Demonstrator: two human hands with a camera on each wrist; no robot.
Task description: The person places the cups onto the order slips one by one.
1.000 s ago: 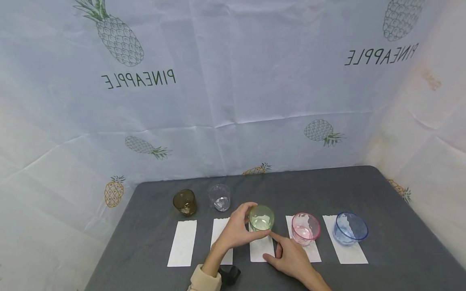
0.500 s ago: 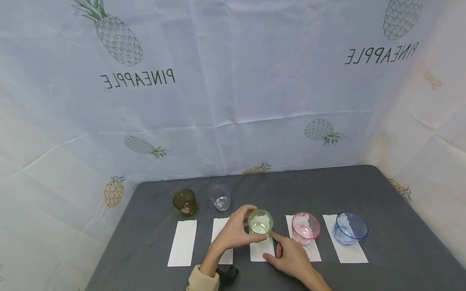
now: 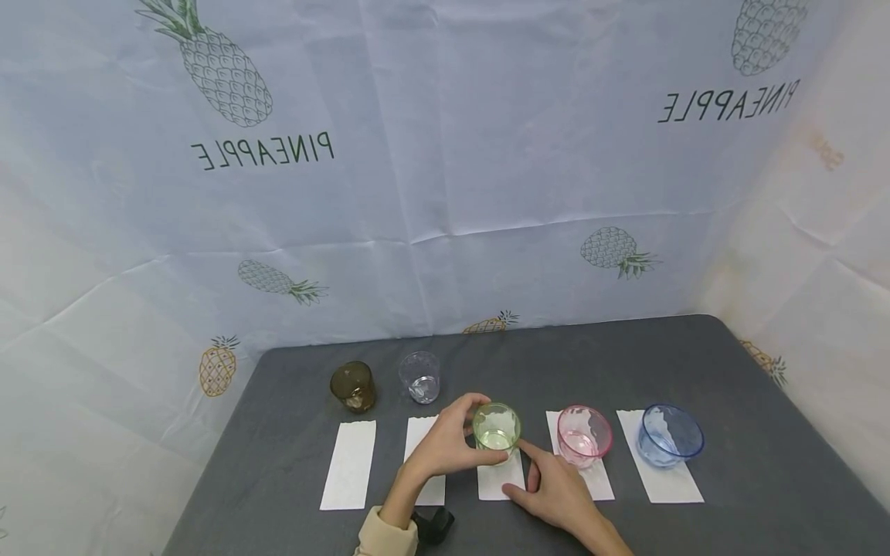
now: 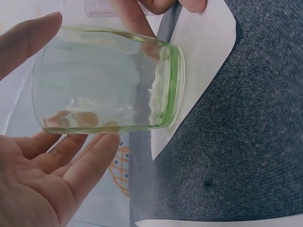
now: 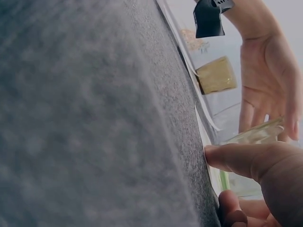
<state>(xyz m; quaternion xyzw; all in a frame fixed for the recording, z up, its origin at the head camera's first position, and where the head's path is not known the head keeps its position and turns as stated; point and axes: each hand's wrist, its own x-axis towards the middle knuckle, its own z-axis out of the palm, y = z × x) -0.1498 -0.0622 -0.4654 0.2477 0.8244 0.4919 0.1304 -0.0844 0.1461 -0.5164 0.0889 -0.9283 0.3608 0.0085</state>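
My left hand point(image 3: 448, 444) holds a light green drinking glass point(image 3: 497, 427), thumb on the near side and fingers round the far side. The glass stands upright, its thick green base on a white paper strip point(image 4: 203, 52) in the left wrist view. My right hand point(image 3: 562, 494) lies low at the front of that glass, its index finger stretched to the base. The right thumb point(image 5: 236, 156) rests on the strip's edge in the right wrist view, with other fingers partly hidden beyond it.
On strips to the right stand a pink-rimmed glass point(image 3: 584, 437) and a blue glass point(image 3: 669, 437). A brown glass point(image 3: 353, 387) and a clear glass point(image 3: 420, 378) are at the back left, behind two more strips. A pineapple-print cloth point(image 3: 452, 193) hangs behind the grey table point(image 3: 264, 463).
My left hand has brought the green glass down and slightly toward me onto the paper strip, then nearly stopped. My right hand stays in place.
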